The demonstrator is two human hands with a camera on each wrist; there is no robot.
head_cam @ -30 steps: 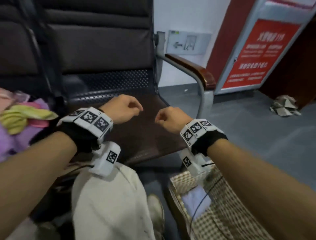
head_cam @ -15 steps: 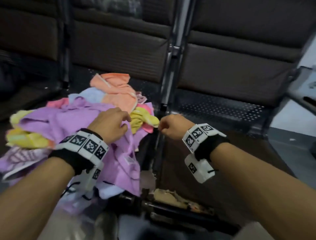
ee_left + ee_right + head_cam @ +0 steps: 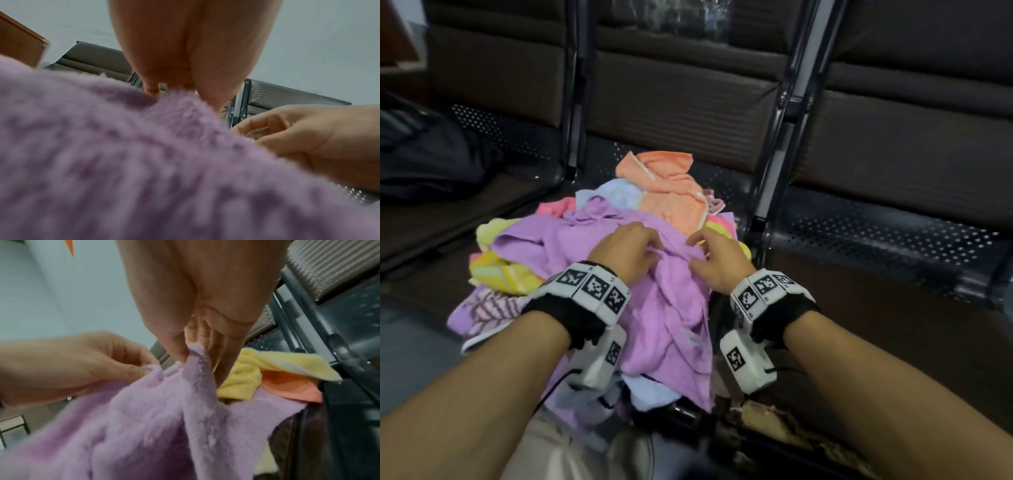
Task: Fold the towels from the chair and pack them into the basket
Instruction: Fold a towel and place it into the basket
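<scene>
A heap of crumpled towels lies on the middle chair seat [image 3: 671,164], with a big purple towel [image 3: 674,315] on top, hanging over the front edge. My left hand [image 3: 630,253] pinches a fold of the purple towel [image 3: 123,162] near its top. My right hand [image 3: 715,260] pinches another fold of the same purple towel [image 3: 144,418] just to the right, thumb against fingers. An orange towel [image 3: 671,188], a light blue towel [image 3: 613,193] and yellow towels [image 3: 496,267] lie underneath. The basket is out of view.
A dark bag [image 3: 424,161] lies on the left seat. The right seat [image 3: 876,240] is bare perforated metal. Metal frame posts [image 3: 774,144] stand between the seats. My light trouser leg [image 3: 571,452] is below the heap, with torn padding [image 3: 774,421] on the seat front.
My view swung left from the bare right seat and the basket to the towel heap. Both hands moved onto the purple towel and took pinches of it.
</scene>
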